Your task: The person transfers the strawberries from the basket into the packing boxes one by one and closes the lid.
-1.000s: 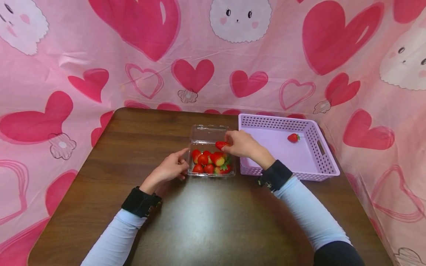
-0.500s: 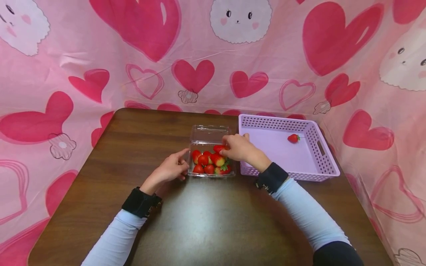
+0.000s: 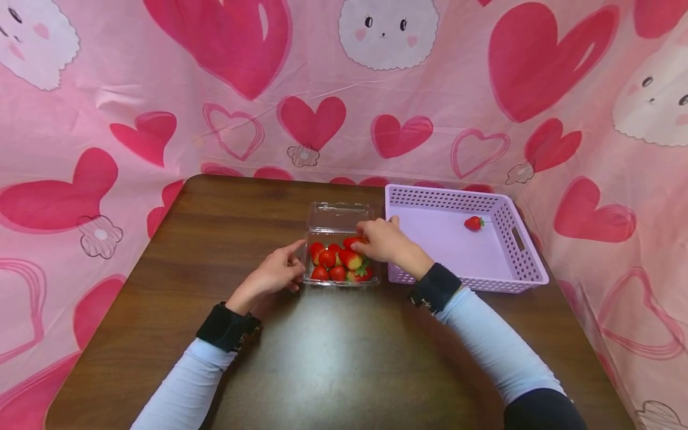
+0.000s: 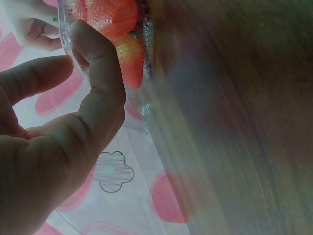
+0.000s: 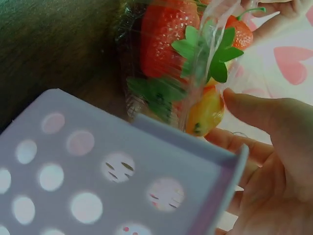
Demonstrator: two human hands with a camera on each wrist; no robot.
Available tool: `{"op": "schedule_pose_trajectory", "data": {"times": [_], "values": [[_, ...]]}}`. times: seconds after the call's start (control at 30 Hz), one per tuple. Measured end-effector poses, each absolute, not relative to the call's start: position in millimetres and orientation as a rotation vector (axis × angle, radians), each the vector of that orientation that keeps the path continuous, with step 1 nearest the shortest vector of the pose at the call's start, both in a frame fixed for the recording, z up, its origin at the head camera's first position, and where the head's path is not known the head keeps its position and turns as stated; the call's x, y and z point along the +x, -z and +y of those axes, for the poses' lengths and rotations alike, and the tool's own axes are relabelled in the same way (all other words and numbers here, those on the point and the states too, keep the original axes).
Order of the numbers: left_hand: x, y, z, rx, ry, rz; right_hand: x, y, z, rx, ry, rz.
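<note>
A clear plastic box with its lid folded back holds several strawberries. My left hand is at the box's left side; in the left wrist view its thumb and a finger pinch the rim. My right hand reaches over the box's back right corner, holding a strawberry by the fingertips, low among the others. In the right wrist view that strawberry's yellowish end shows between thumb and fingers, partly behind the clear wall.
A lilac perforated basket stands just right of the box, under my right wrist. One strawberry with a green top lies inside it. Brown wooden tabletop stretches toward me, and a pink heart-print cloth hangs behind.
My right hand has moved slightly left and down, lowering its strawberry onto the others in the box. My left hand has stayed at the box's side.
</note>
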State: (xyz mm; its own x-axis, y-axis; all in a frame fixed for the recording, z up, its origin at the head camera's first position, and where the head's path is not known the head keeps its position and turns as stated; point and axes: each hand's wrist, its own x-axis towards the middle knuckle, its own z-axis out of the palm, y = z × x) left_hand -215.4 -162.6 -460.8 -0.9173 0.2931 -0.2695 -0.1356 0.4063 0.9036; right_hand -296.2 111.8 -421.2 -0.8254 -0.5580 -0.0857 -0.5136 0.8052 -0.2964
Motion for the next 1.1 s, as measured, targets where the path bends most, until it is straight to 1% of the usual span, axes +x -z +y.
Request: {"op": "schedule_pose_trajectory", "data": {"times": [0.4,0.87,1.1], "values": [[-214.8,459.8,-163.0,0.132,-1.5,2.288,-300.4,406.3,122.3,-0.855,0.427,2.821],[-215.5,459.8,-162.7,0.144,-1.489,2.299,-298.9,409.2,125.3,-0.903,0.419,2.741],[-215.4,460.3,-162.3,0.143,-1.497,2.293,-302.0,407.9,129.5,-0.913,0.533,2.805]]}}
